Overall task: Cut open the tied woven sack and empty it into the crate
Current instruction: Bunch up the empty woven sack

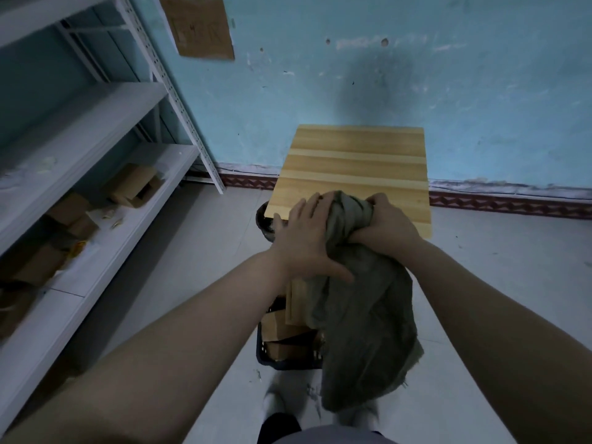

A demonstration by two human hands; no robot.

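Over the crate [288, 366], right hand [386, 223] clutches the bunched sack [362, 318], left hand [304, 240] pressed flat against it.

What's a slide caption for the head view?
Over the crate, the right hand grips the bunched sack while the left hand presses against it.

Left hand [307, 241] lies flat, fingers spread; right hand [386, 221] is clenched tight just beside it
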